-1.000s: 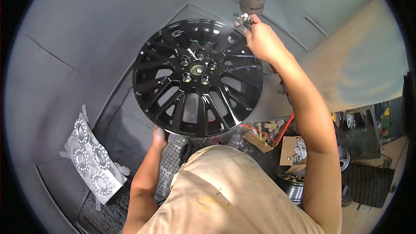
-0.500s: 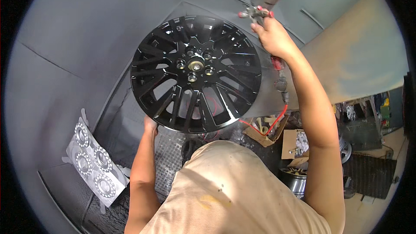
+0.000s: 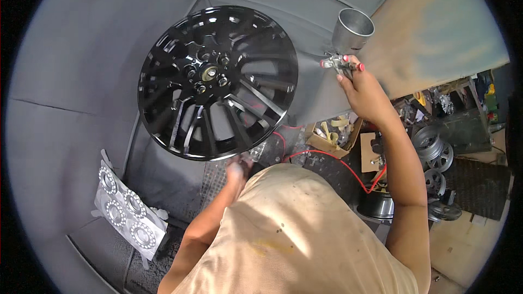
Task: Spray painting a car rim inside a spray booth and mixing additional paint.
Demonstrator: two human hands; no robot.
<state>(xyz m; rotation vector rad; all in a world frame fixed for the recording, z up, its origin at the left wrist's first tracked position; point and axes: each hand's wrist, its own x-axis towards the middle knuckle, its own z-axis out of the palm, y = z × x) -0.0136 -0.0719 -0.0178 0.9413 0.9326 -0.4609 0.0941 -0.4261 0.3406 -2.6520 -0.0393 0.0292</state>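
Note:
A glossy black multi-spoke car wheel rim [image 3: 174,125] is face up in front of me, its spokes partly smeared by motion. Nuts ring its hub. My right hand [image 3: 364,93] is wrapped round the handle of a spray gun [image 3: 353,31] with a metal cup on top. The gun's nozzle faces the right edge of the rim from a short distance, and a faint mist shows between them. Just under the rim's near edge is my left hand [image 3: 238,167]. Its fingers are blurred and partly hidden, so I cannot see whether they touch the rim.
Grey booth walls [image 3: 81,76] stand left and behind. A white sheet with several ring-shaped parts [image 3: 131,212] leans at the lower left. A red hose [image 3: 340,164] loops across the floor by an open cardboard box [image 3: 328,144]. More wheels [image 3: 430,144] are stacked at the right.
My left hand has moved right along the rim's near edge. The spray gun has come lower and nearer, now beside the rim's right side. The view has shifted, and the rim's spokes have turned.

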